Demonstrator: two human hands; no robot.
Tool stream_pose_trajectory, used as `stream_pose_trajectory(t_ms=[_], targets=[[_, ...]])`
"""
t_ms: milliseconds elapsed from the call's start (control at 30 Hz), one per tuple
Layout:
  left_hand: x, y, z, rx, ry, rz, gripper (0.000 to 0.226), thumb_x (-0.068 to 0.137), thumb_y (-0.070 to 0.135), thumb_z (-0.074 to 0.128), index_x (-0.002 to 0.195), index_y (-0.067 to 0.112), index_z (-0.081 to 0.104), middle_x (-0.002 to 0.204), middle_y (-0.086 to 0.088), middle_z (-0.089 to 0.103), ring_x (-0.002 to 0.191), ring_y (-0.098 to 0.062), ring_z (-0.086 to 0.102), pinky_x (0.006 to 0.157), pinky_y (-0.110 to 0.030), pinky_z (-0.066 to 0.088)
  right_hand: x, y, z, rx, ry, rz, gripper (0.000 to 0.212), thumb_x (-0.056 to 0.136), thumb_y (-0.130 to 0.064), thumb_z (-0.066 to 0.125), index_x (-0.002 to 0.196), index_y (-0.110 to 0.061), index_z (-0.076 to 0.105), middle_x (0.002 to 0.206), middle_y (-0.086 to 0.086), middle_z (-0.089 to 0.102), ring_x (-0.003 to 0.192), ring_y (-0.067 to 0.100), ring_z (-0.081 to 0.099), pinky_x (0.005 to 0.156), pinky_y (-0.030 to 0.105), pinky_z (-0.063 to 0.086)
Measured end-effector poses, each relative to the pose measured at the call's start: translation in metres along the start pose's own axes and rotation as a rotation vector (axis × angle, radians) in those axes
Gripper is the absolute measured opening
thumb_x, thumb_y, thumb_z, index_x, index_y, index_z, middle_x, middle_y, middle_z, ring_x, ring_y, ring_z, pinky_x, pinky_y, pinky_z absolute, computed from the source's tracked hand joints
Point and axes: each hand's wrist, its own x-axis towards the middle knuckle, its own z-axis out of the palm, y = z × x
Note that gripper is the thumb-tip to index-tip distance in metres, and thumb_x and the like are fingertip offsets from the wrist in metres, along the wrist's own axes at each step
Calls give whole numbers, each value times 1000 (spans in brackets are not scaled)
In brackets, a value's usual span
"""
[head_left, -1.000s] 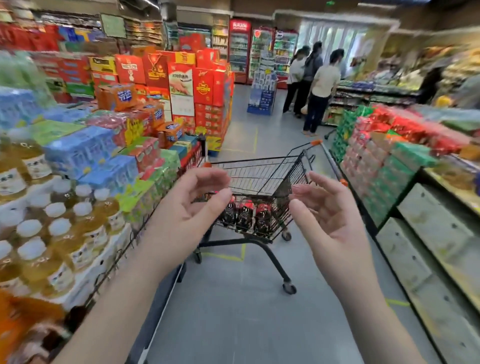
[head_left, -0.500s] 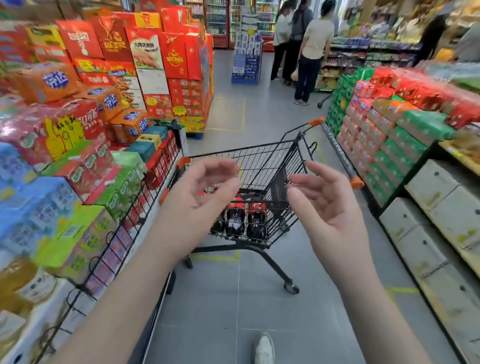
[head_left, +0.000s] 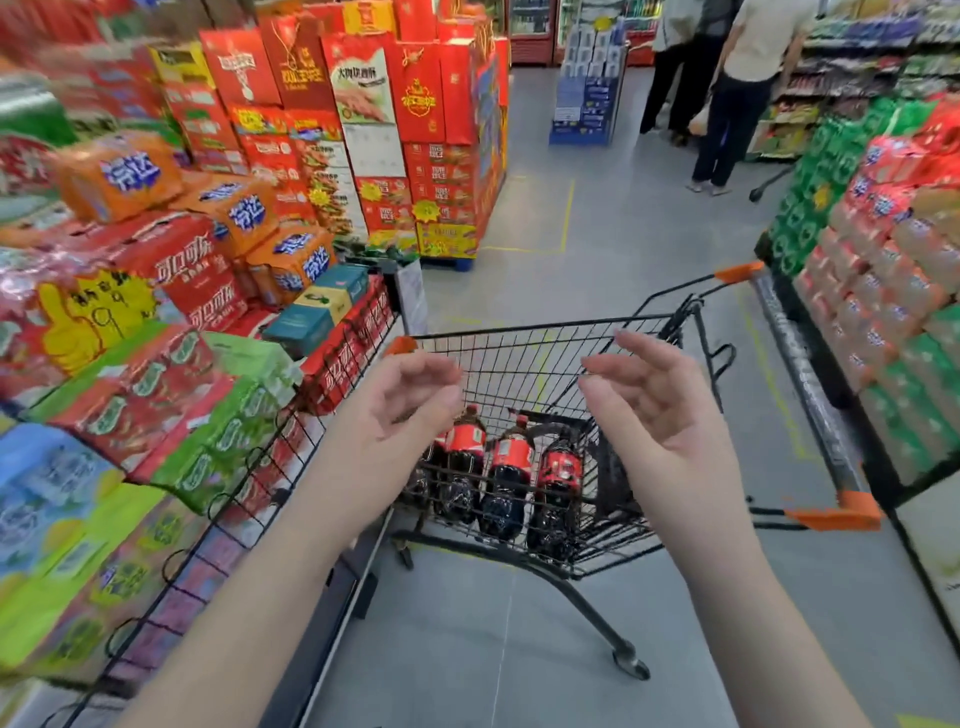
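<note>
Four cola bottles (head_left: 511, 460) lay along the near wall of the cart (head_left: 519, 328); my left hand (head_left: 395, 415) and right hand (head_left: 670, 431) hovered above it, apart, fingers relaxed, holding nothing.

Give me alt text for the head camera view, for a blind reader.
A person's left hand and right hand hover open and empty before a wire shopping cart that holds cola bottles in a supermarket aisle. Stacked drink cartons line the left, wrapped packs the right; shoppers stand farther off.
</note>
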Motion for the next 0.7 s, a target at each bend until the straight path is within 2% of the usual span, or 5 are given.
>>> stream_pose_trajectory(t_ms=[233, 400, 567, 700], targets=[[63, -35, -10, 14, 76, -96, 41, 86, 44, 72, 122, 24, 67, 121, 8, 76, 119, -12, 70, 107, -51, 55, 69, 40, 27, 3, -80, 78, 52, 85, -31, 74, 134, -20, 60, 116, 3, 75, 106, 10, 72, 93, 25, 56], [120, -71, -32, -6, 99, -150, 41, 86, 44, 79, 120, 25, 68, 121, 8, 75, 117, -11, 71, 107, -52, 55, 118, 71, 67, -20, -99, 146, 49, 86, -33, 75, 132, -23, 61, 115, 1, 76, 107, 10, 72, 90, 21, 55], [189, -119, -70, -58, 86, -213, 30, 94, 28, 77, 121, 19, 67, 119, 9, 76, 115, -11, 71, 107, -50, 56, 175, 111, 112, -78, -116, 228, 41, 95, -20, 74, 134, -24, 62, 117, -1, 76, 106, 5, 72, 83, 15, 55], [241, -163, -102, -84, 71, -282, 25, 98, 20, 72, 122, 19, 66, 119, 8, 75, 117, -12, 70, 109, -52, 54, 220, 141, 154, -136, -84, 274, 49, 88, -36, 74, 134, -26, 61, 118, 0, 76, 113, 13, 72, 95, 27, 58]])
